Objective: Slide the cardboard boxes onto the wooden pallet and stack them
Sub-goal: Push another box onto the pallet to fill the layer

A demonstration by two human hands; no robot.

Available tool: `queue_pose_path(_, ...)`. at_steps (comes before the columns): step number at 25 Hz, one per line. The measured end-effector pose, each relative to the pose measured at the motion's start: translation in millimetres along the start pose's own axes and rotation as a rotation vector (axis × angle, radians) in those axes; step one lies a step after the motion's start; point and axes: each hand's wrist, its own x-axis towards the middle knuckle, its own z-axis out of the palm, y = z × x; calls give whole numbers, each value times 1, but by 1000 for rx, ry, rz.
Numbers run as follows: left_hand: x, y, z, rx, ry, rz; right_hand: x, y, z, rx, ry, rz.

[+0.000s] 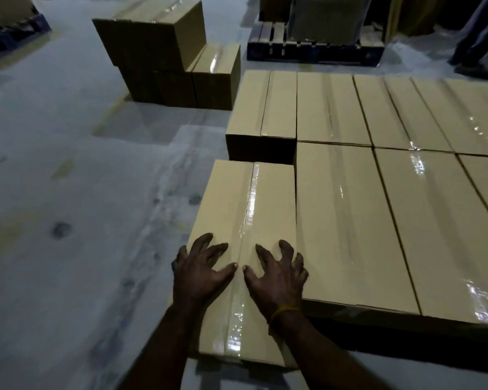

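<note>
Fingers splayed, both palms press flat on the taped box, left hand and right hand gripping nothing. It sits at the near-left corner beside the packed layer, its near end jutting out. Spare boxes wait far left, so stacking looks far from finished.

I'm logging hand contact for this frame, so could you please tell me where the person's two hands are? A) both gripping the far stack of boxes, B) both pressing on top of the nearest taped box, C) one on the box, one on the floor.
B: the left hand and right hand both rest with spread fingers on the nearest taped box.
</note>
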Motion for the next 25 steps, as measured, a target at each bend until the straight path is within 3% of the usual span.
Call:
queue_pose_path(7, 12, -13, 39, 20, -57, -14, 8, 20, 30, -148, -152, -92)
queue_pose_path(13, 6, -7, 16, 147, -352, 43, -15, 31, 20, -265, -280, -240)
queue_pose_path(18, -47, -8, -10, 249, -538, 119, -56, 37, 13, -394, -429, -296)
queue_pose_path(25, -120, -26, -11, 308, -490, 162, -113, 41, 13, -391, -386, -259)
